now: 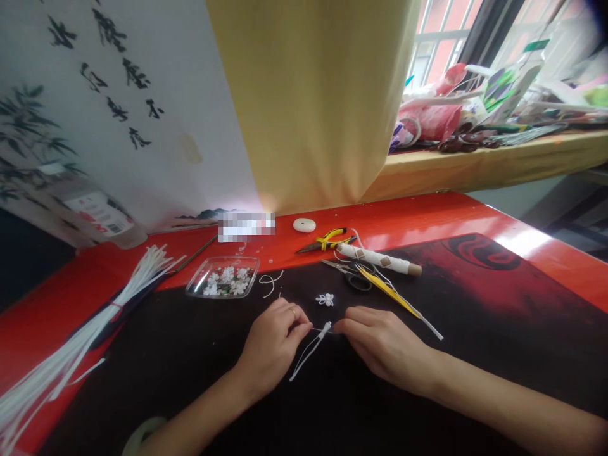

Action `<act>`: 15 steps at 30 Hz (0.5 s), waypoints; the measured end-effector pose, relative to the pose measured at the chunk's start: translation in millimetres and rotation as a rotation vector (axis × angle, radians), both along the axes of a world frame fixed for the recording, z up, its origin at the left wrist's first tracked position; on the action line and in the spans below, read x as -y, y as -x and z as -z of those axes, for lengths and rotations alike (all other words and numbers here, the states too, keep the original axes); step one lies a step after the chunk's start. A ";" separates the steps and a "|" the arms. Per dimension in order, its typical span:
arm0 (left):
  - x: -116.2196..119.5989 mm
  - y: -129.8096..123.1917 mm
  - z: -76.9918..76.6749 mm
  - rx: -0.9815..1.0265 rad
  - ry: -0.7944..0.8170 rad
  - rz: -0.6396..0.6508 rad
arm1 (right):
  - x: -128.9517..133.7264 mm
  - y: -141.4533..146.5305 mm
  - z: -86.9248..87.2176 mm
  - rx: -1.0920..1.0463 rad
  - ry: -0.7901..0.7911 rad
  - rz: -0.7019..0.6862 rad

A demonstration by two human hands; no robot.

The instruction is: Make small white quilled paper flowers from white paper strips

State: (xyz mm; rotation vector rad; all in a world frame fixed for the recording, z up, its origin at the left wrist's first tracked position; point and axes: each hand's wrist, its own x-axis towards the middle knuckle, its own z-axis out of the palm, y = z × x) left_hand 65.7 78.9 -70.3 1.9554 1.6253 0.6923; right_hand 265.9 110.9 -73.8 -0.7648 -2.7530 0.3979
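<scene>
A pale bangle (141, 432) lies nearest, cut off below. At left, a white cord bundle (111, 309) runs out of view. The left hand (275, 339), fingers curled narrow, pinches a thin thread (323, 330). Between the hands, the looped white cord (311, 350) lies on the black mat (213, 392), its knot at the thread, the join too small to read. The right hand (384, 345), nearly closed, grips the thread's other side, fingertips partly hidden.

The left hand (275, 339) wears a thin, gold-coloured ring (294, 313) on one finger. A smooth, rounded, pale green bangle (144, 434) circles the left forearm at the near edge. The right hand (387, 345) and its forearm (494, 389) are bare.
</scene>
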 end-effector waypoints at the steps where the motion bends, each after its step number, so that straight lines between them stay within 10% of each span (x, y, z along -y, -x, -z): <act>1: 0.2 -0.3 0.0 -0.010 -0.007 0.009 | -0.5 -0.1 0.0 0.007 -0.002 -0.007; 15: -2.3 0.9 -1.2 -0.053 -0.008 0.089 | -15.6 -9.5 -13.4 0.025 -0.027 -0.042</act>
